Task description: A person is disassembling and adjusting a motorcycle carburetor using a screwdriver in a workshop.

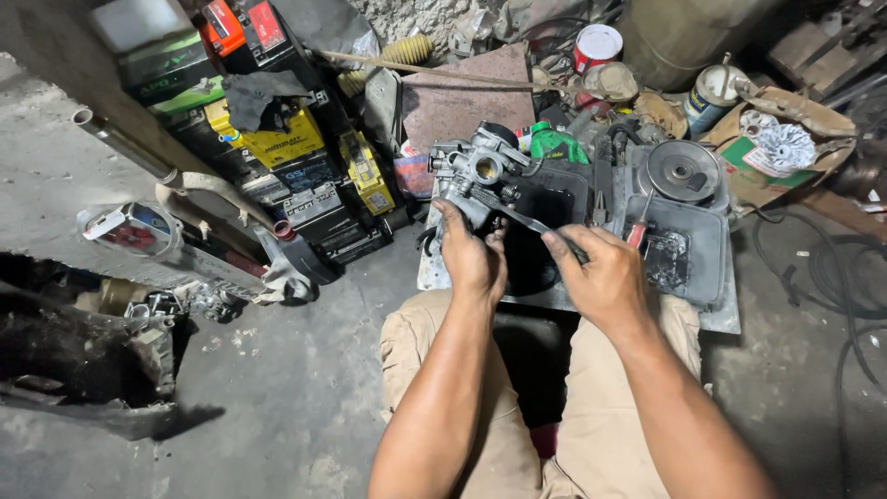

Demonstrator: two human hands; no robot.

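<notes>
My left hand (473, 255) grips a grey metal carburetor (479, 172) from below and holds it up over a dark oily tray (688, 263). In my right hand (601, 273) is a thin flat metal tool (528, 223) whose tip reaches toward the carburetor's underside. Both hands are greasy. My knees in beige trousers show below the hands.
Stacked vehicle batteries (277, 139) stand at the left. A round pulley (682, 170) and a red-handled screwdriver (637, 226) lie on the tray. Behind are a green bottle (554, 143), a red can (596, 46) and a cardboard box (781, 148). An exhaust pipe (176, 245) lies at left, cables (832, 277) at right.
</notes>
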